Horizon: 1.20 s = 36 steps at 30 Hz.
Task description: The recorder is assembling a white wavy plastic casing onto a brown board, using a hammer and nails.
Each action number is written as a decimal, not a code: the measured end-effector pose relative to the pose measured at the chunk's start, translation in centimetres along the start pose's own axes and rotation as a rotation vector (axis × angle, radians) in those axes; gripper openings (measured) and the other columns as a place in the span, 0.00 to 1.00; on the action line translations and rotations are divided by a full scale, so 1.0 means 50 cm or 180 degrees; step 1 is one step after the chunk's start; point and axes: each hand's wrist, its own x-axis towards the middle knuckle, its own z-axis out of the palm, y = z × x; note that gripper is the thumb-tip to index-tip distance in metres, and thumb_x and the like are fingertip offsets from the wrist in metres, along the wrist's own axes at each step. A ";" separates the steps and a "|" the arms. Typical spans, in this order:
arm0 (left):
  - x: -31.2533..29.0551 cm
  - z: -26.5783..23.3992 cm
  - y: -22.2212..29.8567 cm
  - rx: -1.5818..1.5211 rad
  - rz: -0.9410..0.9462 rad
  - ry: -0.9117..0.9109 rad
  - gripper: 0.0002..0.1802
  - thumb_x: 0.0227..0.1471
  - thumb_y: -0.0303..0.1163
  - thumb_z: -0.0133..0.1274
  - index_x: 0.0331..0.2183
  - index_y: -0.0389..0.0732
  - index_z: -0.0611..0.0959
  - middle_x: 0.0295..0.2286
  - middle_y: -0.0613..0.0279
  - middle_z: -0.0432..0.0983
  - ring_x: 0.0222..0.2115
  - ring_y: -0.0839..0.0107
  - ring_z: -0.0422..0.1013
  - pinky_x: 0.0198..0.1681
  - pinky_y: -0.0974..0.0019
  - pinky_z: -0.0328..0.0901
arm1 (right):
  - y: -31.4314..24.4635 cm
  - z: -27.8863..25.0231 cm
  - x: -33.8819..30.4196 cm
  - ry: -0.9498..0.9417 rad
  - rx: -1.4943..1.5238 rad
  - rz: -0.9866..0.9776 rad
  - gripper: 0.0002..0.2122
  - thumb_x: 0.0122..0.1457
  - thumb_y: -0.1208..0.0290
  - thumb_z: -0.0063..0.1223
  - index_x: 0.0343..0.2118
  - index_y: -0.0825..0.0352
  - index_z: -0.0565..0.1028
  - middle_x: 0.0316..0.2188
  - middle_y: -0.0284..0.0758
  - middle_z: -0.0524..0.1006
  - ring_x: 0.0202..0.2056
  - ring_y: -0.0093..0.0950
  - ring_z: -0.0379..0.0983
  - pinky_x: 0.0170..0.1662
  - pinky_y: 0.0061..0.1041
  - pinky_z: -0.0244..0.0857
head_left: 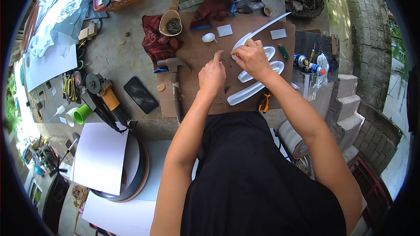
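My left hand is over the brown board, index finger reaching forward and the other fingers curled. Thin nail-like pieces lie by its fingertip; whether it grips one is hidden. My right hand is closed in a pinch at the lower end of a white curved plastic strip; what the fingertips hold is too small to make out. Beside and below that hand lie more white curved pieces, a looped one and a long one. A white rounded bulb-like item lies beyond my left hand.
A claw hammer, a phone and an angle grinder lie to the left. Farther off stands a cup of nails on red-black cloth. Orange-handled pliers and gas canisters are on the right.
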 end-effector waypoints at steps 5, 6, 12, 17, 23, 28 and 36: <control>0.041 -0.003 0.004 0.0188 0.0328 -0.0390 0.25 0.58 0.29 0.47 0.57 0.55 0.75 0.35 0.47 0.82 0.37 0.47 0.78 0.41 0.46 0.72 | -0.023 0.007 -0.035 0.0064 -0.0128 -0.0002 0.08 0.50 0.72 0.64 0.34 0.58 0.82 0.30 0.24 0.80 0.36 0.26 0.70 0.42 0.31 0.56; 0.046 0.000 0.000 0.0186 0.0327 -0.0393 0.25 0.58 0.29 0.47 0.57 0.55 0.75 0.35 0.47 0.82 0.37 0.47 0.78 0.41 0.46 0.72 | -0.029 0.008 -0.041 0.0125 -0.0177 -0.0014 0.09 0.49 0.73 0.64 0.35 0.58 0.82 0.30 0.24 0.80 0.35 0.26 0.70 0.42 0.31 0.56; 0.053 0.016 -0.017 0.0359 0.0846 -0.0591 0.25 0.55 0.27 0.48 0.54 0.56 0.79 0.34 0.48 0.82 0.35 0.48 0.79 0.38 0.48 0.73 | -0.039 0.017 -0.090 0.0298 -0.0298 0.0229 0.10 0.49 0.71 0.64 0.36 0.57 0.81 0.33 0.22 0.80 0.37 0.25 0.70 0.44 0.30 0.55; 0.049 0.015 -0.016 0.0465 0.0803 -0.0636 0.27 0.55 0.26 0.47 0.55 0.58 0.79 0.35 0.49 0.82 0.35 0.48 0.79 0.38 0.49 0.73 | -0.042 0.034 -0.101 0.0477 -0.0255 0.0312 0.12 0.48 0.72 0.65 0.38 0.56 0.81 0.35 0.21 0.81 0.36 0.25 0.70 0.44 0.30 0.56; 0.046 0.013 -0.019 0.0440 0.0789 -0.0640 0.29 0.54 0.25 0.47 0.56 0.59 0.78 0.35 0.49 0.82 0.36 0.49 0.79 0.40 0.49 0.73 | -0.051 0.044 -0.094 0.0604 -0.0258 0.0413 0.13 0.48 0.72 0.65 0.39 0.56 0.81 0.37 0.21 0.82 0.36 0.25 0.70 0.45 0.30 0.56; 0.042 0.008 -0.012 0.0564 0.0749 -0.0691 0.30 0.54 0.25 0.47 0.57 0.60 0.78 0.34 0.49 0.82 0.36 0.49 0.79 0.40 0.48 0.73 | -0.044 0.025 -0.133 0.0518 -0.0297 0.0527 0.13 0.49 0.72 0.65 0.39 0.56 0.81 0.38 0.21 0.82 0.37 0.24 0.71 0.45 0.29 0.56; 0.041 0.002 -0.006 0.0591 0.0593 -0.0871 0.30 0.55 0.26 0.47 0.58 0.62 0.76 0.36 0.49 0.82 0.38 0.50 0.78 0.41 0.48 0.72 | -0.038 0.016 -0.149 0.0566 -0.0423 0.0755 0.12 0.51 0.72 0.64 0.40 0.57 0.81 0.39 0.22 0.82 0.37 0.24 0.71 0.45 0.29 0.55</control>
